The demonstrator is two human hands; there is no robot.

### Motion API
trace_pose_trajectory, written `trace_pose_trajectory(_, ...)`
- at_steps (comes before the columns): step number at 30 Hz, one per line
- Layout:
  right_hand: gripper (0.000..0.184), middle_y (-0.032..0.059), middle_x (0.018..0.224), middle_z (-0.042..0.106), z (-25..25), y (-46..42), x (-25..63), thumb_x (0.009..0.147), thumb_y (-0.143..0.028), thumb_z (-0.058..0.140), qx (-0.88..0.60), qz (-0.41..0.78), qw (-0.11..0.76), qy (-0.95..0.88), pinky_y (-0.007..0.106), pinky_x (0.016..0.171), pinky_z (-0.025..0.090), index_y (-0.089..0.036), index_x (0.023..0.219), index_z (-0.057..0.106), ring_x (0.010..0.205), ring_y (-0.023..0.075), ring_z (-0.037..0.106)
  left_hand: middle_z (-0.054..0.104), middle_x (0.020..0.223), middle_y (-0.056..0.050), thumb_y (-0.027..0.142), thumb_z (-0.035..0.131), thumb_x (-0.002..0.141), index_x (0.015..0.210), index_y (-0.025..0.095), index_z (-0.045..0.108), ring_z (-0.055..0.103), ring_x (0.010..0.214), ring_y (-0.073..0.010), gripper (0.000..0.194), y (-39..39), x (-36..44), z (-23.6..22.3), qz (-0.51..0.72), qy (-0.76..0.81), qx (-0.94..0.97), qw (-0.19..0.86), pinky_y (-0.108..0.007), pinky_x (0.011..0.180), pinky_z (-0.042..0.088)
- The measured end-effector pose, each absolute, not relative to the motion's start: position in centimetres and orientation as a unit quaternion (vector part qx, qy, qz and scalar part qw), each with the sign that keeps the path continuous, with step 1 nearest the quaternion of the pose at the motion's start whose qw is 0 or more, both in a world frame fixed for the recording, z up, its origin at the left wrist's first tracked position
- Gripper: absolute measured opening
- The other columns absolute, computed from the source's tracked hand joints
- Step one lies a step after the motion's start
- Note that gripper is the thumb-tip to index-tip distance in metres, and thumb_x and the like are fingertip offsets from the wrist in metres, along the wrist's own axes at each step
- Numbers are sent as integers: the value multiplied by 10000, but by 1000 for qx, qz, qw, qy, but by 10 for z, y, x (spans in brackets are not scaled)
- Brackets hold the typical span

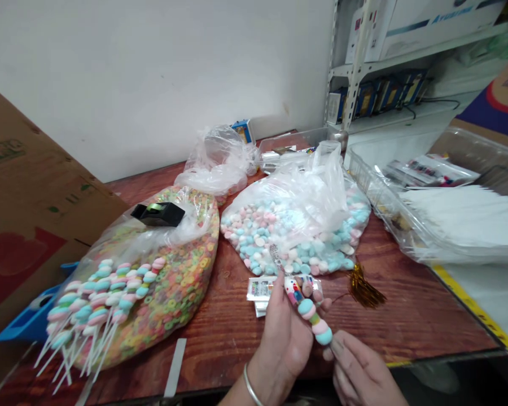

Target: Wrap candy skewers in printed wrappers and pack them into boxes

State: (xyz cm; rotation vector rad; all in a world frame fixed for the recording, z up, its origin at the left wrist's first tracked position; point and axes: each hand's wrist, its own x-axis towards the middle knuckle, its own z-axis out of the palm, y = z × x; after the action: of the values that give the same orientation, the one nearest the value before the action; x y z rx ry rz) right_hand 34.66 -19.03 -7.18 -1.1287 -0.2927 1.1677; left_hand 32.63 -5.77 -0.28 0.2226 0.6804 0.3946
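Observation:
My left hand (281, 338), with a metal bangle on its wrist, is shut on a candy skewer (309, 310) of pastel pink, green and blue pieces. A silvery tip (275, 254) rises above that hand. My right hand (358, 372) is just below the skewer's blue end, and its fingertips hide whether they grip anything. A clear bag of pastel candies (288, 239) lies just beyond the hands. To the left, several finished skewers (105, 296) rest on a bag of coloured cereal rings (182, 282). Small printed packets (260, 293) sit beside my left hand.
Everything stands on a reddish wooden table (406, 321). A gold tassel (364, 287) lies near the candy bag, and a black tape dispenser (157, 214) sits on the ring bag. A clear tray (406, 225) stands right, with cardboard (34, 180) left.

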Motion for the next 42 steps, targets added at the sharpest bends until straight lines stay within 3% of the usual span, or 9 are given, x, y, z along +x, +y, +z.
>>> trace_pose_trajectory(5, 444, -53, 570, 393, -74, -192, 342, 901, -584, 483, -656, 338, 635, -228, 226, 488, 252, -189, 700, 521, 521, 95, 325, 612, 717, -37, 489, 612, 821, 904, 130, 630, 566, 615, -132, 369, -73, 331, -11, 237, 371, 138, 887, -252, 596, 479)
trace_pose_trajectory(9, 455, -124, 463, 241, -82, -192, 344, 890, -641, 455, -553, 470, 669, -159, 191, 394, 167, -209, 750, 481, 399, 59, 182, 655, 826, -72, 369, 626, 845, 1011, 129, 621, 630, 768, -166, 292, -63, 329, -20, 205, 320, 189, 905, -259, 685, 495)
trace_pose_trajectory(15, 475, -153, 379, 224, -85, -191, 349, 872, -640, 501, -459, 543, 695, -109, 165, 368, 270, -180, 765, 551, 319, 33, 157, 647, 848, -24, 144, 622, 820, 1100, 206, 598, 637, 788, -161, 288, -36, 320, -23, 147, 219, 208, 942, -345, 796, 510)
trace_pose_trajectory(18, 489, -154, 387, 212, -84, -191, 347, 862, -661, 493, -463, 546, 688, -118, 163, 361, 233, -185, 762, 537, 322, 34, 148, 624, 818, -34, 193, 616, 833, 851, 146, 627, 628, 807, -167, 52, -39, 323, -17, 157, 231, 186, 942, -333, 791, 513)
trace_pose_trajectory(20, 497, -142, 413, 221, -83, -193, 346, 872, -673, 453, -506, 516, 674, -154, 168, 363, 198, -192, 774, 527, 342, 46, 168, 604, 782, -24, 257, 624, 844, 794, 140, 614, 613, 745, -147, 127, -47, 327, -14, 183, 263, 180, 930, -317, 766, 515)
trace_pose_trajectory(27, 282, 30, 674, 639, -85, -201, 351, 965, -405, 410, -740, 239, 514, -361, 238, 573, 417, -226, 854, 598, 589, 171, 604, 615, 767, -32, 403, 633, 836, 902, 130, 629, 600, 674, -123, 281, -79, 330, -19, 209, 323, 201, 901, -241, 674, 489)
trace_pose_trajectory(33, 394, -39, 560, 466, -73, -198, 352, 950, -498, 395, -712, 276, 578, -289, 206, 464, 340, -220, 711, 538, 479, 117, 411, 624, 1217, -116, 452, 589, 854, 1143, 204, 606, 624, 1037, -241, 381, -54, 327, -17, 188, 232, 139, 944, -375, 852, 509)
trace_pose_trajectory(38, 367, -39, 567, 473, -71, -197, 354, 955, -459, 409, -710, 271, 568, -316, 202, 481, 352, -215, 719, 549, 490, 116, 428, 690, 871, -33, 217, 679, 811, 886, 168, 658, 671, 869, -185, 92, -41, 333, -20, 247, 296, 121, 915, -336, 828, 528)
trace_pose_trajectory(42, 237, -2, 630, 626, -82, -200, 357, 960, -340, 427, -753, 161, 501, -395, 221, 539, 411, -227, 880, 620, 528, 148, 575, 669, 821, -43, 268, 669, 822, 815, 138, 644, 666, 818, -178, 132, -49, 339, -14, 263, 338, 99, 898, -324, 794, 539)
